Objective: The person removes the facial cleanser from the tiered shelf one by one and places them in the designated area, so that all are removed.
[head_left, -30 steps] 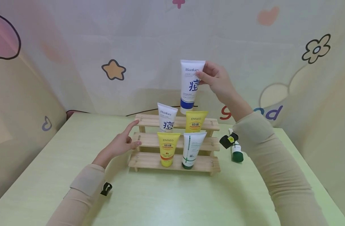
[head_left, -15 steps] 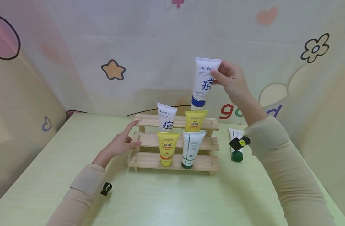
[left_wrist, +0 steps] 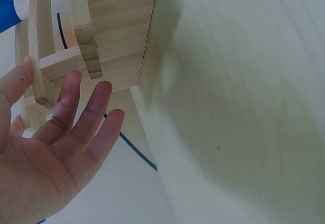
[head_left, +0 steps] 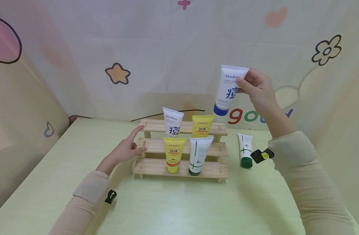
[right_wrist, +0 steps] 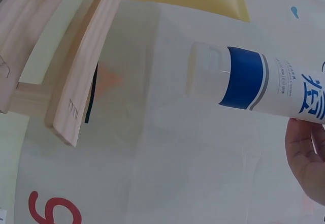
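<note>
My right hand (head_left: 261, 93) pinches a white and blue squeeze tube (head_left: 230, 89) by its upper side edge, holding it in the air above the right end of the wooden three-step rack (head_left: 150, 168). In the right wrist view the tube's clear cap (right_wrist: 208, 71) points toward the rack. My left hand (head_left: 122, 150) touches the rack's left end, fingers extended along the upper steps. On the middle step stand a white and blue tube (head_left: 172, 122) and a yellow tube (head_left: 203, 125). Another yellow tube (head_left: 174, 155) and a white and green tube (head_left: 200, 155) stand on the lowest step.
A second white and green tube (head_left: 245, 150) lies on the pale green table (head_left: 167, 209), right of the rack. Behind everything hangs a printed cloth backdrop (head_left: 167, 49), and cloth also flanks both sides of the table.
My right hand has carried the white and blue tube rightward, away from over the top step, tilting it slightly. The left hand keeps its place on the rack.
</note>
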### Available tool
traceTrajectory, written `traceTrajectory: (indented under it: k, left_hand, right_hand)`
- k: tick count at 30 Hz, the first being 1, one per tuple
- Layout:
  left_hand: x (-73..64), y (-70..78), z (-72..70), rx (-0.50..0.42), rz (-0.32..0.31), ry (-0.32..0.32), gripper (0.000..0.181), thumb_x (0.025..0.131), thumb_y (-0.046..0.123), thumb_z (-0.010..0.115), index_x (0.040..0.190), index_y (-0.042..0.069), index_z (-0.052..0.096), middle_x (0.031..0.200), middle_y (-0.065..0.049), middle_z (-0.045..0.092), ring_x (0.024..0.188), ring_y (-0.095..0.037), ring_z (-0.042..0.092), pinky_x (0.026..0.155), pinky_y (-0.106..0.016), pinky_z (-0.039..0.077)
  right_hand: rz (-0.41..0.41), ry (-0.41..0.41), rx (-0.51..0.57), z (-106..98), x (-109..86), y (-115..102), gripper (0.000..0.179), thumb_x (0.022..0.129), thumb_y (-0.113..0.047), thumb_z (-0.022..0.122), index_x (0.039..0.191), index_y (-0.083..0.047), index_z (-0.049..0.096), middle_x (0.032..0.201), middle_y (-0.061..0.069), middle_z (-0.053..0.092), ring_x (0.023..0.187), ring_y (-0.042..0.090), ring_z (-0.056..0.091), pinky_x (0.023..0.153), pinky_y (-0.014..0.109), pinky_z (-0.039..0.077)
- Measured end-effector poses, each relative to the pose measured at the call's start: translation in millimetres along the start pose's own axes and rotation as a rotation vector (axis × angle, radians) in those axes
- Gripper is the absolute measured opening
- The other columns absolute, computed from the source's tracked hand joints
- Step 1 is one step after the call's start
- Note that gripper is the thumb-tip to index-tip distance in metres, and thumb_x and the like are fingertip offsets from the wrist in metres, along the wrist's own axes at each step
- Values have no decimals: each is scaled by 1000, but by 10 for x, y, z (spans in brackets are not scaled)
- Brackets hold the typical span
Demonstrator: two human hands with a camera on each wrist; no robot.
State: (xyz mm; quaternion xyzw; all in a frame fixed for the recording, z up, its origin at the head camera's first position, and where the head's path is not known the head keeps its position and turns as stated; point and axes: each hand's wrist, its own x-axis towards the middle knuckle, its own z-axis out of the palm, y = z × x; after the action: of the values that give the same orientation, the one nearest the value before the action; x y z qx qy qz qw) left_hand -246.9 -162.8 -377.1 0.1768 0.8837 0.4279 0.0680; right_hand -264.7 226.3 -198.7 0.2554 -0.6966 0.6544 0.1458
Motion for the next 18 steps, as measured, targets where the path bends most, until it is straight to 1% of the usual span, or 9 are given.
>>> traceTrajectory:
  k: [3,7,11,18]
  left_hand:
    - [5,1,5,-5,-1,-5,82,88,21,62,146,31,5,56,-7,46,51,-17,42,47,-27,34]
    - [14,-11,15,-16,-13,-12,82,88,22,62,146,33,4,63,-15,54,62,-24,56,53,-32,44]
    - [14,-11,25,-23,-25,-22,82,88,22,62,145,34,4,65,-16,54,65,-24,58,53,-35,47]
    - [2,-6,15,-17,-29,-20,83,88,23,62,145,34,3,65,-17,54,64,-23,59,52,-35,48]
  right_hand:
    - [-3,16,6,-68,-51,-9,20,88,-5,58,108,-4,62,98,3,64,86,17,61,73,19,49]
    - [3,27,0,-144,-118,-8,20,88,-5,58,108,-4,62,98,3,64,85,16,61,73,19,49]
    - [20,38,-28,-218,-191,-13,21,88,-5,58,109,-4,62,98,2,64,85,16,61,73,18,49]
    - [66,67,-115,-357,-329,-4,22,89,-9,58,111,-5,61,101,1,63,86,15,60,75,16,48]
